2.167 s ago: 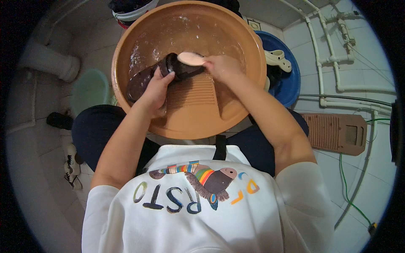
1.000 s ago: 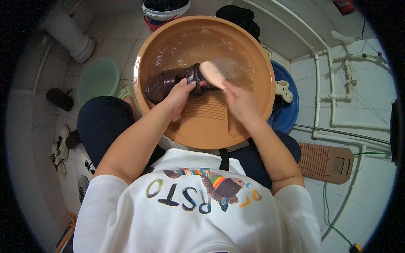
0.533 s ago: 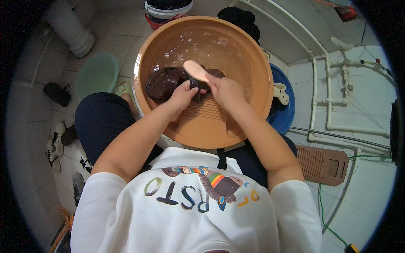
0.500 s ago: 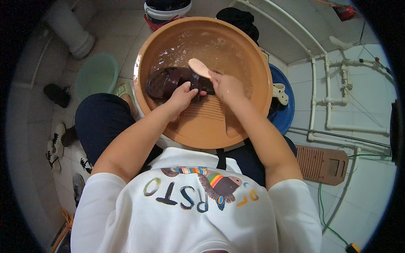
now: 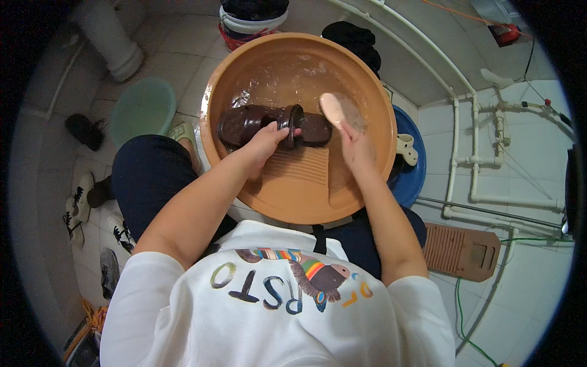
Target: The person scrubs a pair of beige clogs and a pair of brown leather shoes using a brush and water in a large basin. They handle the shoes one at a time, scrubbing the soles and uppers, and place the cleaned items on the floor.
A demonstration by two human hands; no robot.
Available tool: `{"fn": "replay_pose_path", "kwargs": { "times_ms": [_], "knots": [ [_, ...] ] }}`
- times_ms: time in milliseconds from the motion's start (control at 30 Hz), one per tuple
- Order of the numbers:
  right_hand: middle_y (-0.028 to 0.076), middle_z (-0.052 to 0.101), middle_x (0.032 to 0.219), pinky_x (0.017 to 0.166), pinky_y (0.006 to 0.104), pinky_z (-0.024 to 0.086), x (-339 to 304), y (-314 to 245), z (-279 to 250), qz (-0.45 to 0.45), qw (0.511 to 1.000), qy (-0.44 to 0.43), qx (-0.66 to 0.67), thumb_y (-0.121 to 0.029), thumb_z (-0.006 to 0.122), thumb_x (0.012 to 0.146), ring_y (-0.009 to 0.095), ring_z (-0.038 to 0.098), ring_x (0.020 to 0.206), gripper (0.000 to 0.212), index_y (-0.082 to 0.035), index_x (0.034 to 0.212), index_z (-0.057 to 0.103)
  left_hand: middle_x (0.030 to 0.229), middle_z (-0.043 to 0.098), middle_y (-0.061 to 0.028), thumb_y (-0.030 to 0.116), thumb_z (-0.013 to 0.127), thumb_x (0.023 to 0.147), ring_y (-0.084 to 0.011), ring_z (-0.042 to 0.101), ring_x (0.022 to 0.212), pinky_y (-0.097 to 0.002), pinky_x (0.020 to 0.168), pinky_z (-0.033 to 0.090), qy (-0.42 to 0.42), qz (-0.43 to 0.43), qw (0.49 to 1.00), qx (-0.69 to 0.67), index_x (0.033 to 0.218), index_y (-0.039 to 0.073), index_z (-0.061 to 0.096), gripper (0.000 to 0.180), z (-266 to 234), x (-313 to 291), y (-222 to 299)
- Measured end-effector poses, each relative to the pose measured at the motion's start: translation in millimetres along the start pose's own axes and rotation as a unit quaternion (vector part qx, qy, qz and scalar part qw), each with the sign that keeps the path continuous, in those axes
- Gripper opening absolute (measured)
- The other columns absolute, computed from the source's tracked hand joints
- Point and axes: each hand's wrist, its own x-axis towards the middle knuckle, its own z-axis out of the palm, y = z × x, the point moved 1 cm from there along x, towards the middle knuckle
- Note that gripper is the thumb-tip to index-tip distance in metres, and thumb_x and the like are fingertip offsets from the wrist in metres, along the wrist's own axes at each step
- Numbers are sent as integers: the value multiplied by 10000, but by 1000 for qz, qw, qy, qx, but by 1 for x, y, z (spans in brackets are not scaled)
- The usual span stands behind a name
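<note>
A large orange basin (image 5: 365,189) with moulded washboard ridges holds water. In it lies a dark brown slide sandal (image 5: 249,122), its sole pointing left and right across the basin. My left hand (image 5: 269,142) is closed around the sandal's strap at the middle. To the right of the sandal, my right hand (image 5: 358,145) grips a pale pink brush (image 5: 332,110) by its handle. The oval back of the brush faces up, and its bristles are hidden. The brush is beside the sandal's right end; whether the two touch I cannot tell.
A blue tub (image 5: 411,180) with pale clogs stands at the right. A brown washboard (image 5: 463,251) lies on the tiles near white pipes (image 5: 476,140). On the left are a pale green basin (image 5: 143,110) and several shoes (image 5: 82,196). Behind the basin stands a white bucket (image 5: 254,23).
The brush and my right hand have moved right, off the sandal's strap area, uncovering its right end. My left hand keeps its hold. The whole view has shifted slightly.
</note>
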Motion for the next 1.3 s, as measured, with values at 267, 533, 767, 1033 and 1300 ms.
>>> {"fn": "replay_pose_path", "kwargs": {
  "times_ms": [267, 533, 767, 1033, 1300],
  "knots": [
    [146, 635, 802, 616, 448, 478, 12, -48, 25, -110, 991, 30, -73, -320, 456, 872, 342, 611, 721, 284, -276, 1118, 590, 1057, 594, -52, 98, 382, 919, -148, 523, 955, -277, 874, 378, 52, 28, 992, 113, 1087, 20, 463, 202, 22, -9, 3],
    [164, 626, 807, 670, 412, 482, -15, -48, 22, -110, 992, -23, -56, -290, 518, 847, 333, 599, 759, 272, -250, 1101, 609, 1090, 586, -57, 91, 373, 924, -141, 514, 980, -289, 887, 375, 53, 51, 975, 211, 1115, 37, 468, 220, 15, -4, -3],
    [151, 591, 1079, 858, 397, 424, 48, 62, 36, 68, 992, 32, -104, -304, 475, 863, 315, 553, 1012, 307, -227, 1138, 588, 1065, 584, -12, 206, 345, 953, -143, 502, 973, -317, 876, 372, 34, 32, 997, 60, 1104, 106, 493, 234, 8, -2, 1],
    [164, 619, 1011, 816, 354, 447, 17, 28, 33, 39, 995, 35, 83, -315, 497, 862, 305, 591, 942, 327, -169, 1139, 588, 1032, 585, -54, 246, 332, 954, -165, 508, 970, -322, 907, 351, 40, 25, 994, -97, 1044, 65, 542, 291, -1, 16, -1],
    [155, 601, 762, 683, 400, 468, -44, -25, 21, -175, 984, 23, -32, -243, 535, 847, 342, 586, 736, 286, -246, 1127, 596, 1150, 549, -100, 221, 319, 937, -215, 487, 1071, -342, 959, 323, 115, 14, 989, -88, 1099, 46, 536, 323, 18, 4, 16]
  ]
}}
